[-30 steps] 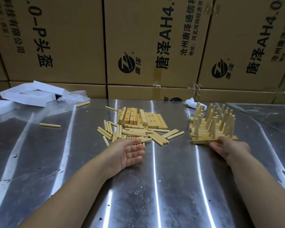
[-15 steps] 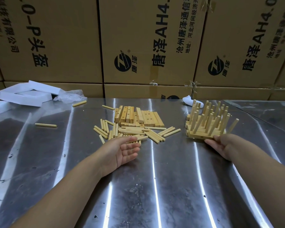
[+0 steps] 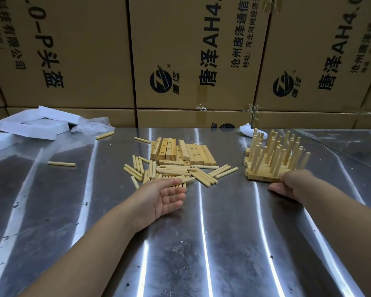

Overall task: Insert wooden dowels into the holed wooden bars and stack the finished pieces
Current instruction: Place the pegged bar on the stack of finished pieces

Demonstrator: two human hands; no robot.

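A heap of loose wooden dowels [image 3: 176,171] lies mid-table, and behind it sits a pile of holed wooden bars [image 3: 181,153]. To the right stands the stack of finished pieces [image 3: 272,159], bars with dowels sticking up. My left hand [image 3: 163,196] lies palm up at the near edge of the dowel heap, fingers relaxed and touching the nearest dowels. My right hand [image 3: 291,185] rests against the near edge of the finished stack, fingers at its bottom bar; whether they grip it is hidden.
The shiny metal table [image 3: 201,243] holds stray dowels at the left [image 3: 61,163], back left [image 3: 104,135] and behind the heap [image 3: 142,139]. White foam pieces [image 3: 30,125] and a plastic bag [image 3: 92,125] lie far left. Cardboard boxes [image 3: 197,61] wall the back.
The view dipped and shifted slightly. My right hand slid a little along the near edge of the finished stack, which tilted and settled. My left hand barely moved.
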